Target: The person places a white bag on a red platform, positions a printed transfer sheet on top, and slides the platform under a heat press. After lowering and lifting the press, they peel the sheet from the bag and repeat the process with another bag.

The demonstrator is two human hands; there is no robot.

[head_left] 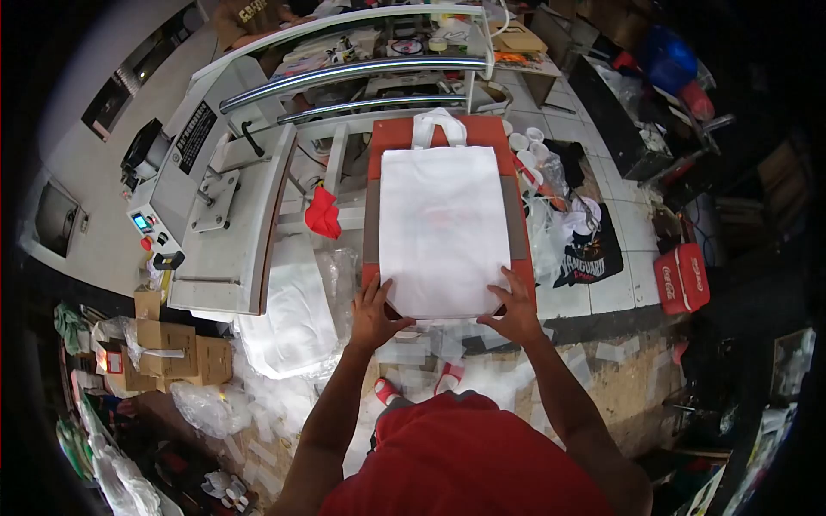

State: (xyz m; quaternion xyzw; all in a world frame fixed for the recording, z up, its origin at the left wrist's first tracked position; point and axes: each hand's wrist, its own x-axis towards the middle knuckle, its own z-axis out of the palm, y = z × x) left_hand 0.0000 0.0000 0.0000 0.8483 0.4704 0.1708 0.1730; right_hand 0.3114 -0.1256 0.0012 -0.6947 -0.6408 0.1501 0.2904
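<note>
A white bag [443,228] with two loop handles [440,127] at its far end lies flat on the red and grey platen [375,245] of a press. My left hand [373,313] rests at the bag's near left corner, fingers apart, thumb on the near edge. At the near right corner is my right hand [514,306], its fingers also spread and its thumb on the same edge. Faint pinkish marks show through the middle of the bag.
Left of the platen stands the press head [232,219] with a lit control panel [144,225]. White bags [288,314] are stacked below it. A red cloth [323,212] hangs beside the frame. Cardboard boxes [185,353] and a red cooler [681,279] flank the area. Another person [245,21] is at the back.
</note>
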